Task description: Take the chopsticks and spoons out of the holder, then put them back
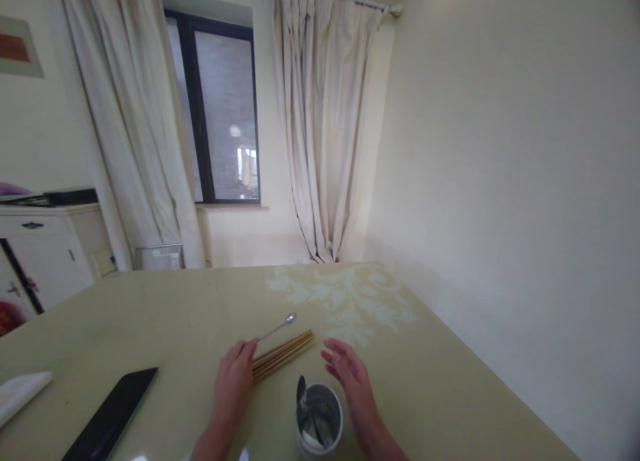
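My left hand (233, 381) is closed, its fingertips pinching the handle end of a long-handled metal spoon (291, 318) low over the table. Just below the spoon lies a bundle of brown chopsticks (283, 356). Their left ends run behind my fingers, so I cannot tell whether the hand touches them. Nearer to me stands a grey metal cup (336, 418) with spoons in it; a dark spoon head (301, 388) sticks up over its left rim. My right hand (353, 381) is held half curled at the right of the cup, fingers apart and holding nothing.
A black tablet-like slab (113, 414) lies on the pale green table (190, 314) to the left, with a white object (23, 391) beyond it at the edge of view. A wall (510, 214) runs along the table's right side. Curtains (330, 128) and a window (227, 114) are behind.
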### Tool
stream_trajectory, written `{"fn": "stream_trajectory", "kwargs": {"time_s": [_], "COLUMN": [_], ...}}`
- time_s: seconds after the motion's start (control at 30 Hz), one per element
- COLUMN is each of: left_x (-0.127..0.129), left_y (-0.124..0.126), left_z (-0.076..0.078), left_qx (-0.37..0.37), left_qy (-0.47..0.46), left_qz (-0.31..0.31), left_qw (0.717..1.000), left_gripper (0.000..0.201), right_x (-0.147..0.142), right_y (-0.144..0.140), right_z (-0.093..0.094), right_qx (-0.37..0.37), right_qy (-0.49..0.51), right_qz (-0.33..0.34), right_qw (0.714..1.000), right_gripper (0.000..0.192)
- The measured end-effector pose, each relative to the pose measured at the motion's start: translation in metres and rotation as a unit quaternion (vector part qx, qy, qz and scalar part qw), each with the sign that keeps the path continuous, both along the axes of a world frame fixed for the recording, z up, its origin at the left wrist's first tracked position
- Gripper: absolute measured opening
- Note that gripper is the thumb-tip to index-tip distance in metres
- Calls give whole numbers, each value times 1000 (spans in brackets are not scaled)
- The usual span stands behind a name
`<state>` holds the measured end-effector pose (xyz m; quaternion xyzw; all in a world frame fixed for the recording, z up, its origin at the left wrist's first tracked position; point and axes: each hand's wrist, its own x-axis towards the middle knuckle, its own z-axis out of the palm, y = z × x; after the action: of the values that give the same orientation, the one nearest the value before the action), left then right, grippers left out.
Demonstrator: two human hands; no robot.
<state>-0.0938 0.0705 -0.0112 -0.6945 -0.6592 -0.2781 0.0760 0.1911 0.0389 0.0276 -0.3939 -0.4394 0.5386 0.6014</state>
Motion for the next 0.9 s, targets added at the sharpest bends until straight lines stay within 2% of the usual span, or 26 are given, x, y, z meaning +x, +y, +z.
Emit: {"fn": "stream_trajectory", "kwargs": {"time_s": [0.07,0.17,0.27,0.4,0.53,0.7,0.9], "left_x": [-15,-26,-25,-20,-19,-17,-16], "left_y": [2,0,-2,-3,-5,-6,-5], "left_z": [3,3,2,1,1,3,1], "left_qx": [-36,-78,-109,-119,-118,-128,-141], "left_qy": [-12,-15,-28,-49,-53,-40,-3], "left_qz": [46,90,102,97,92,81,35], "left_qw": [998,993,988,987,987,988,989], "left_gripper": [47,49,48,47,45,49,64], "right_x": [6,9,5,-2,-5,-5,-3], "right_y": [-8,-19,-27,-30,-29,-32,-24], "right_z": [12,26,32,30,36,43,25], "right_qx": [69,137,118,89,92,94,47], "right_qy": [-64,-116,-123,-124,-109,-37,98], "right_qz": [22,99,176,222,217,219,153], "right_qw": [995,979,969,963,966,971,982], "right_gripper": [49,49,58,68,69,64,60]}}
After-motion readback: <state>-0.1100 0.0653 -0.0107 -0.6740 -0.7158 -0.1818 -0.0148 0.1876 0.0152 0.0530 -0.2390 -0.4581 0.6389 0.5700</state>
